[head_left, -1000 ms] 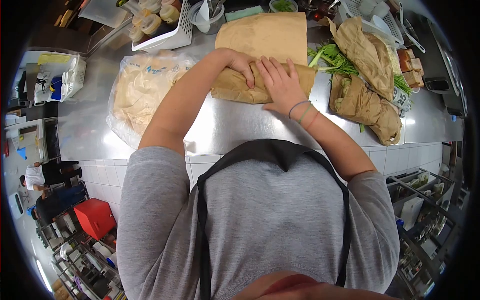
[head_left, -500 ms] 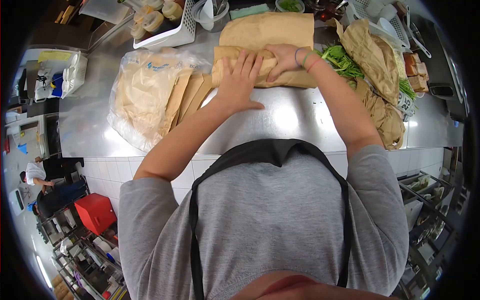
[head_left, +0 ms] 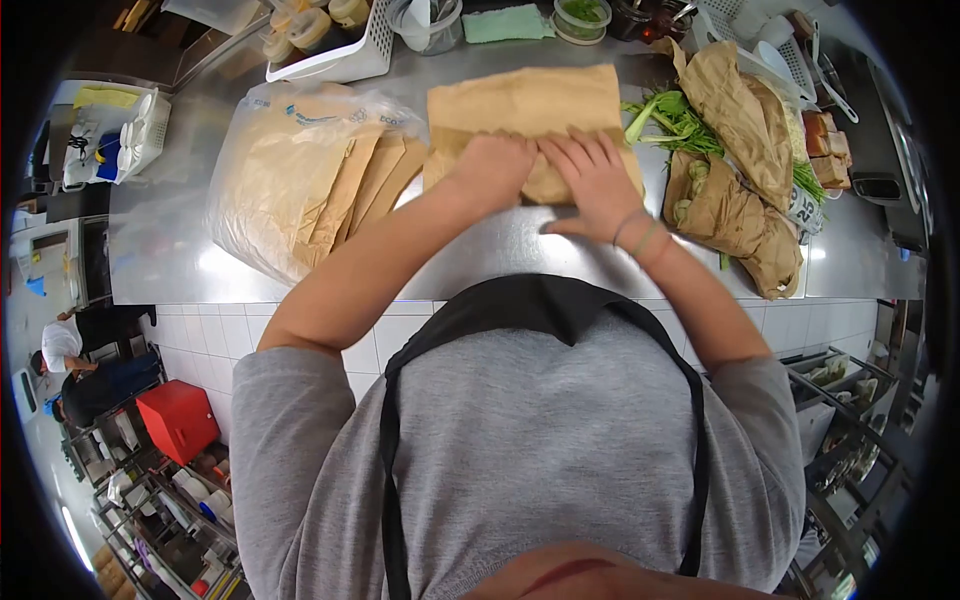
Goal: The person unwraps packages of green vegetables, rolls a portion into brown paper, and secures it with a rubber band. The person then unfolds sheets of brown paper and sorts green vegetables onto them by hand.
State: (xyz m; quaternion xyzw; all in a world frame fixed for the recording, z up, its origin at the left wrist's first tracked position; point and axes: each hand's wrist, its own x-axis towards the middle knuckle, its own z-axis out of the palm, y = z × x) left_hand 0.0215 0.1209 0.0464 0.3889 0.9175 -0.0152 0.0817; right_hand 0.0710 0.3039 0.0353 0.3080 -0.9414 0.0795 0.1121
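Observation:
A brown paper bag lies folded over on the steel counter, its near part rolled or doubled into a thicker band. My left hand presses on this band with curled fingers, and its fingertips are partly hidden. Flat on the right part of the band rests my right hand, fingers stretched forward and thumb out to the side. Whatever may be inside the bag is hidden. Left of it, a stack of flat paper bags sticks out of a clear plastic sleeve.
Leafy greens and crumpled paper bags with vegetables lie on the right. Along the back stand a white basket of sauce bottles, a clear tub, a green cloth and a small container of greens.
The paper bag has shifted toward me. My left hand has gone from spread to curled fingers and moved toward me; my right hand has loosened from gripping the roll and now lies flat.

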